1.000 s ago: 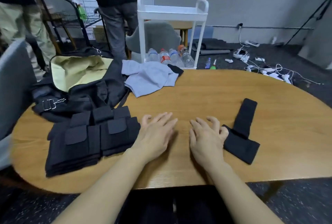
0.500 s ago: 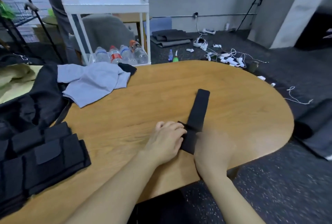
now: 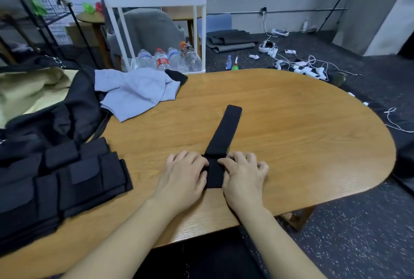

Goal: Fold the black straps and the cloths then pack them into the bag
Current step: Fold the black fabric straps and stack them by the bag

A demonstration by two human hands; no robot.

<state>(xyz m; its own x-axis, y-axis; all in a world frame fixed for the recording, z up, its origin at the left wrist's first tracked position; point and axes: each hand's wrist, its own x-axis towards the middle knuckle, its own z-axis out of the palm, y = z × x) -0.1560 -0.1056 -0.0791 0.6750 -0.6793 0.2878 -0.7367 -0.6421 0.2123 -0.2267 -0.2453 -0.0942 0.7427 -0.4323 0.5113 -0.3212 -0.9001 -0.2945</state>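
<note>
A long black strap [image 3: 224, 131] lies on the wooden table [image 3: 291, 135], running away from me. My left hand [image 3: 186, 173] and my right hand [image 3: 243, 172] sit on either side of its near end, fingers curled and pinching its edges. A stack of folded black straps [image 3: 67, 180] rests at the left near edge. A crumpled grey cloth [image 3: 136, 93] lies farther back, next to the open black bag [image 3: 51, 108] with its pale yellow lining [image 3: 29, 90].
A white cart [image 3: 154, 10] with water bottles [image 3: 168, 59] stands behind the table. A person stands beyond it. Cables and chargers [image 3: 300, 66] litter the dark floor at the right. A black wire rack [image 3: 44, 14] stands at the back left.
My hands moved from flat on the bare table to the strap's near end. The view swung right, then back a little. The strap's wide folded end has been narrowed between my hands.
</note>
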